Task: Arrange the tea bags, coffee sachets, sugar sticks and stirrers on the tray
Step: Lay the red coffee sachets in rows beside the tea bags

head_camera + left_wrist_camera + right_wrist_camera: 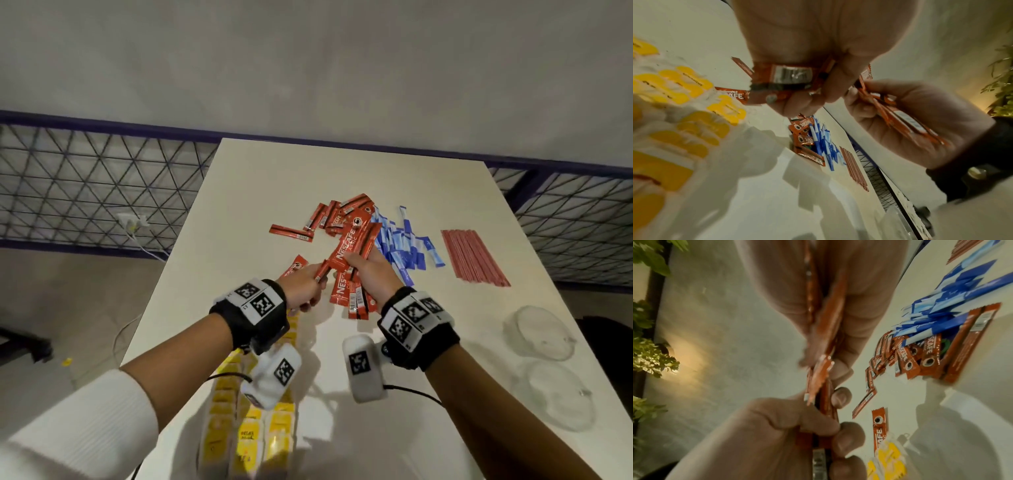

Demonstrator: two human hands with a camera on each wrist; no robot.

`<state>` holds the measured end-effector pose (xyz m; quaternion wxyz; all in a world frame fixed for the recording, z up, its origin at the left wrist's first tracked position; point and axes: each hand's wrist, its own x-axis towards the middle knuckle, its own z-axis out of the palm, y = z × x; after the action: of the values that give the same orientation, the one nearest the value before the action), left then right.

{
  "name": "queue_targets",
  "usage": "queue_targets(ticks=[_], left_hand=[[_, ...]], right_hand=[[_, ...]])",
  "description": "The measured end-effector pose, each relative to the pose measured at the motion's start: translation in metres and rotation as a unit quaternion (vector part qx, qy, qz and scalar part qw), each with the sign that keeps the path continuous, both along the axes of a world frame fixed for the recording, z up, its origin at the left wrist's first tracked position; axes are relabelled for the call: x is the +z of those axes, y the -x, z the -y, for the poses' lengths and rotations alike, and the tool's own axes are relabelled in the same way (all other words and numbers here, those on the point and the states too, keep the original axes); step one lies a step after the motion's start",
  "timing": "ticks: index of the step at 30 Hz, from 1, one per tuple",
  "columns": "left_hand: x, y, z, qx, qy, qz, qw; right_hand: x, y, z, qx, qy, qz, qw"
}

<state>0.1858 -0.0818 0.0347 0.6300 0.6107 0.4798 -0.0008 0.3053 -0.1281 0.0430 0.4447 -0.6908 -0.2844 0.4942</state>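
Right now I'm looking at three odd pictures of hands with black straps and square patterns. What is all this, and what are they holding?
No machine here: a person works with bare hands, wearing a head camera and one on each wrist. The big picture looks down from the head; the other two look along each hand from the wrist straps. On the white table lie loose red coffee sachets, blue sugar sticks, a neat row of red stirrers and yellow tea bags nearest the person. The right hand grips a bundle of coffee sachets. The left hand pinches the bundle's near end. Two clear dishes sit at the right.
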Motion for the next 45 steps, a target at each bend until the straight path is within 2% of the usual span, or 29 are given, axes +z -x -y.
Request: queue_targets(ticks=[2, 5, 9, 11, 13, 18, 23, 26, 29, 33, 35, 39, 43, 45], left_hand=[[0.003, -0.004, 0.009, 0.020, 0.034, 0.010, 0.999], [0.008, -0.009, 0.020, 0.093, 0.098, 0.067, 0.989], [0.011, -0.017, 0.030, 0.169, 0.179, 0.193, 0.950], [0.009, -0.019, 0.034, 0.188, 0.205, 0.226, 0.934], [0.009, -0.021, 0.039, 0.192, 0.207, 0.212, 0.936], [0.002, -0.032, 0.051, 0.195, 0.151, 0.104, 0.964], [-0.009, -0.039, 0.055, 0.230, 0.128, 0.050, 0.963], [-0.010, -0.038, 0.056, 0.236, 0.116, 0.056, 0.963], [-0.011, -0.035, 0.057, 0.245, 0.119, 0.079, 0.959], [-0.013, -0.028, 0.059, 0.245, 0.084, 0.046, 0.965], [-0.017, -0.026, 0.060, 0.245, 0.075, 0.049, 0.965], [-0.021, -0.024, 0.066, 0.226, 0.093, 0.050, 0.968], [-0.023, -0.020, 0.073, 0.211, 0.213, 0.091, 0.950], [-0.026, -0.020, 0.075, 0.207, 0.226, 0.088, 0.948]], right_hand=[[0.000, -0.006, 0.008, 0.006, -0.001, -0.003, 1.000], [-0.002, -0.005, 0.014, 0.013, 0.011, 0.008, 1.000], [-0.002, 0.004, 0.022, 0.051, 0.004, -0.001, 0.999], [0.001, 0.007, 0.027, 0.085, -0.002, 0.021, 0.996], [0.000, 0.008, 0.031, 0.120, -0.005, 0.064, 0.991], [-0.014, 0.010, 0.041, 0.185, -0.012, 0.149, 0.971], [-0.017, 0.001, 0.044, 0.247, 0.069, 0.141, 0.956], [-0.015, -0.006, 0.045, 0.235, 0.086, 0.134, 0.959], [-0.017, -0.007, 0.043, 0.202, 0.077, 0.091, 0.972], [-0.026, -0.011, 0.040, 0.138, 0.055, -0.083, 0.985], [-0.029, -0.016, 0.041, 0.152, 0.045, -0.105, 0.982], [-0.039, -0.022, 0.046, 0.164, 0.034, -0.062, 0.984], [-0.045, -0.028, 0.046, 0.174, 0.037, -0.025, 0.984], [-0.047, -0.029, 0.045, 0.178, 0.044, 0.012, 0.983]])
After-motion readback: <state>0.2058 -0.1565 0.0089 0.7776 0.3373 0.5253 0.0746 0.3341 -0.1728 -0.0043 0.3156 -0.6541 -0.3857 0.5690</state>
